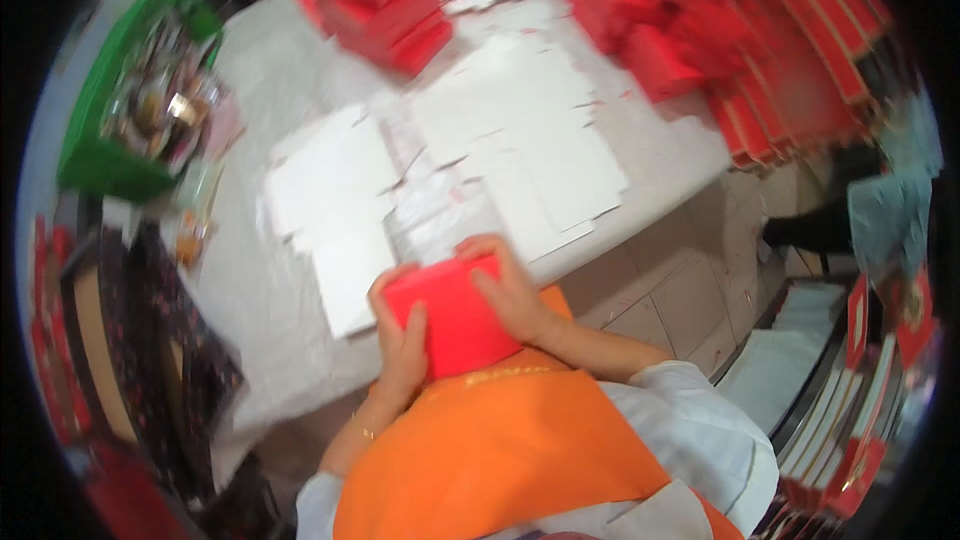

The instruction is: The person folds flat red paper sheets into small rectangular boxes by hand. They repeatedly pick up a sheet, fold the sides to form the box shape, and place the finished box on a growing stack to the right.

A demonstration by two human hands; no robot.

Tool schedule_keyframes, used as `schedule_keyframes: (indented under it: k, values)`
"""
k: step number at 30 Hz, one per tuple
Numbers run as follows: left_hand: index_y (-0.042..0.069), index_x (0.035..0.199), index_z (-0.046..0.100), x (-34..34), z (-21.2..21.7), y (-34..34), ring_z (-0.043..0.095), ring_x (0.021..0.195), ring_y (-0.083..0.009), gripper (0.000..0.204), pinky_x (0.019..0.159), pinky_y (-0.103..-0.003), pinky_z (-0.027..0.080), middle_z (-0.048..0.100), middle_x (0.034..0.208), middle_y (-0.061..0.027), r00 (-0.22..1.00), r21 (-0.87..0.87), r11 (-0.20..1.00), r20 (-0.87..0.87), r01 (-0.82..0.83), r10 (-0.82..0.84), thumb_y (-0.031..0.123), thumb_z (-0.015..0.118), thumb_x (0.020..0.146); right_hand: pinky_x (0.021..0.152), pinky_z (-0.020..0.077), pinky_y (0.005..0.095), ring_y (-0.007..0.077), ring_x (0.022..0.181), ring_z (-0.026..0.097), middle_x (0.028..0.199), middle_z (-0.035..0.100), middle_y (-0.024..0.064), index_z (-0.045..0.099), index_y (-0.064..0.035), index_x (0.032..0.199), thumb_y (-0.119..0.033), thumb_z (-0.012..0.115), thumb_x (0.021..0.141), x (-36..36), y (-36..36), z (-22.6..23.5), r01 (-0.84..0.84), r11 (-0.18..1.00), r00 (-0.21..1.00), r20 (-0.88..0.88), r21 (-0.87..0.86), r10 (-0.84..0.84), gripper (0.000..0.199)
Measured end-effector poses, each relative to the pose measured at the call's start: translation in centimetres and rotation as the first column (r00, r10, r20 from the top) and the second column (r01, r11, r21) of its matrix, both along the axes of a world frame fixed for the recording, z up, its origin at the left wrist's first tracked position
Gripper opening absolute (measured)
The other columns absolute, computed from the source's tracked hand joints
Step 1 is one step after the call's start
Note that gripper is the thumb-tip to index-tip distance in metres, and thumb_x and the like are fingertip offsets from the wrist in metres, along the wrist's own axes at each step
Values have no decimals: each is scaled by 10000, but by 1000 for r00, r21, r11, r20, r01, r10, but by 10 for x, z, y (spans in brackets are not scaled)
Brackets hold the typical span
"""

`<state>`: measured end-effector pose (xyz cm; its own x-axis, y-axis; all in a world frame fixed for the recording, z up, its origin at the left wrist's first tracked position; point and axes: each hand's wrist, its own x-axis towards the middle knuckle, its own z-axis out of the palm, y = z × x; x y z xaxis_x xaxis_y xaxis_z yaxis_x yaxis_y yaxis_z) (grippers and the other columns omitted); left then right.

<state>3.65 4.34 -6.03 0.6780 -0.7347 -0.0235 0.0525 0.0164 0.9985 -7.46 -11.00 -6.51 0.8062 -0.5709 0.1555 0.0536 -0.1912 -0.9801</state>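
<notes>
A plain red box (455, 318) is held between my two hands, close to my orange apron at the table's near edge. My left hand (402, 330) grips its left side, with the thumb on the face toward me. Around the right side my right hand (505, 290) is closed, fingers over the top edge and thumb on the face. White flat card blanks (340, 200) lie just beyond my hands, and a larger spread of white blanks (525, 140) lies to the right. The underside of the red box is hidden.
At the back stands a stack of red boxes (375, 0); more red boxes (665, 35) are heaped at the far right beside red gold-edged panels (800, 50). A green crate (95, 140) with mixed small items sits at the left. Upright books or boards (830, 430) stand at right.
</notes>
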Motion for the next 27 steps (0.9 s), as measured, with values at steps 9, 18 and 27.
schedule_keyframes:
  k: [9,18,27]
  values:
    - [62,1391,350,4,26,-6,476,1273,-242,378,1075,-393,396,404,1493,-213,997,-224,974,70,32,-16,153,466,1042,1116,319,360,240,1246,474,1320,513,153,506,-29,1163,-89,483,951,-16,-10,17,-38,960,990,142,277,-1,222]
    - [75,1262,435,0,12,4,553,1160,-212,218,993,-363,468,452,1446,-218,994,-365,930,114,41,1,66,451,1045,1025,411,351,201,1150,505,1394,434,175,436,-58,1197,-250,460,1037,-21,-9,-1,-123,943,980,191,311,65,251]
    - [61,1048,584,46,37,4,590,1201,-307,103,1063,-454,444,636,1194,-157,950,-319,912,-87,258,-299,144,614,996,1107,315,378,229,1248,441,1373,473,171,465,-48,1173,-238,487,999,-18,-11,1,-187,884,967,239,429,89,258]
